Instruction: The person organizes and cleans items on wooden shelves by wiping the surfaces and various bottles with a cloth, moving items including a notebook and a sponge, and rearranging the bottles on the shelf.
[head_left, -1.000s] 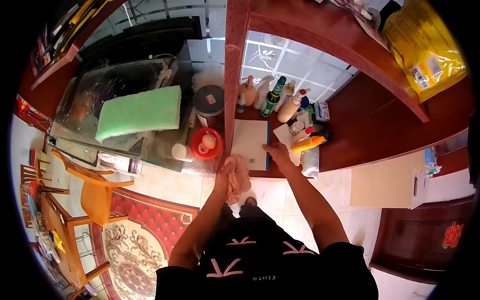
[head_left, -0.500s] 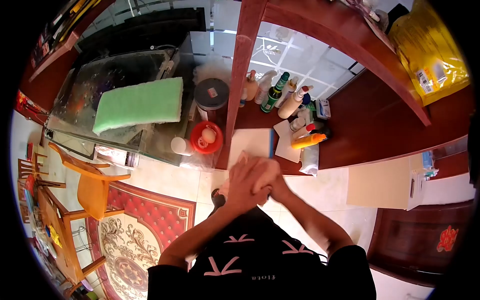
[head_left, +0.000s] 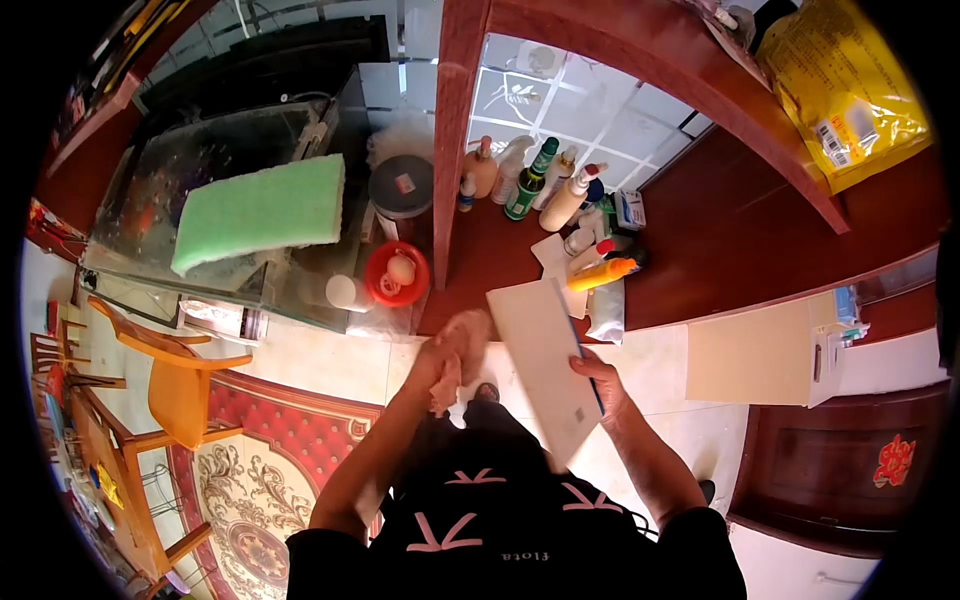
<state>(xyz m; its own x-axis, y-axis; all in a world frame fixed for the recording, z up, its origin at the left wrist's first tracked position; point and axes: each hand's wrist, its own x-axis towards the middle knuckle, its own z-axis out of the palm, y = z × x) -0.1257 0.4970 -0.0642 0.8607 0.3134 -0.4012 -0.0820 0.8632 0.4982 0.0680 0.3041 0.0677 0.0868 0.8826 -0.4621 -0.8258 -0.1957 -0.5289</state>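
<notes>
My right hand (head_left: 600, 382) grips the edge of a flat white book (head_left: 545, 365) with a blue edge and a small grey mark near its lower end. The book is tilted in front of my body, its upper end near the shelf's front edge. In my left hand (head_left: 432, 368) is a bunched pinkish cloth (head_left: 466, 335), smeared by motion. Cloth and hand are to the left of the book, apart from it. Part of the cloth hangs below the fingers.
On the dark red wooden shelf (head_left: 700, 270) stand several bottles, including a green bottle (head_left: 530, 182) and an orange bottle (head_left: 602, 274). Left of the upright post are a red bowl (head_left: 378, 290), a white cup (head_left: 346, 292) and a glass tank (head_left: 130, 262) with a green pad (head_left: 260, 212).
The book has come up off the shelf toward my body, in my right hand. My hands, together over the cloth before, have parted; the cloth has moved left with my left hand.
</notes>
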